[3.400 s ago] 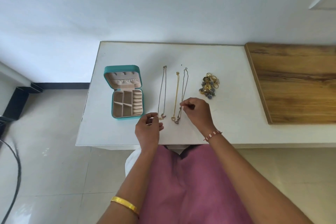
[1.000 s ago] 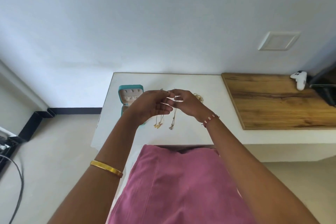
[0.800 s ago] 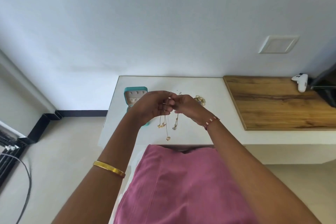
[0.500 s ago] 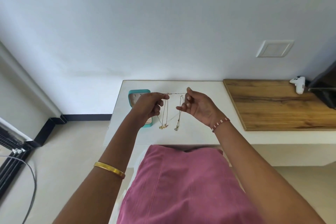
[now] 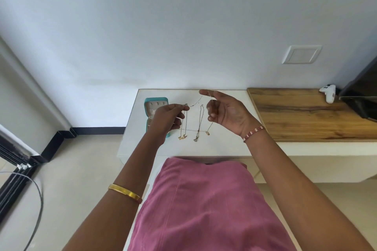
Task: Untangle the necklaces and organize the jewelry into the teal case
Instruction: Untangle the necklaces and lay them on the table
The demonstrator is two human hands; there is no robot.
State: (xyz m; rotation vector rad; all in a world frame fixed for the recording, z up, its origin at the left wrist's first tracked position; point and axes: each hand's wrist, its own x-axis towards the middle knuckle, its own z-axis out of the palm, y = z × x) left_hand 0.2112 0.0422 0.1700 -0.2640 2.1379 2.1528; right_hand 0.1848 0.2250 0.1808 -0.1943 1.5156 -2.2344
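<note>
Nearest to me, my pink garment (image 5: 204, 206) is filling the lower frame, and my two forearms are reaching up from it toward twelve o'clock. Half a second ago my hands were level and close, stretching one fine chain between them; now I am drawing them wider apart. My left hand (image 5: 166, 118), at about eleven o'clock, is pinching one end of the thin gold chain necklace (image 5: 195, 103) between thumb and fingertips. My right hand (image 5: 223, 113), at about one o'clock, is rising palm-up, its fingers loosely curled with the chain's other end pinched at the raised tips, while that necklace's small pendant (image 5: 207, 133) is dangling below it.

Under my hands, two more thin pendant necklaces (image 5: 191, 126) are lying stretched out side by side on the white desk (image 5: 228, 146), apparently separate. I judge the untangling is nearly finished, and this lifted chain is coming free for stowing.

Farther on, at eleven o'clock, the open teal jewellery case (image 5: 156, 102) is waiting behind my left hand, partly hidden. Nothing I can see is lying in it yet.
</note>
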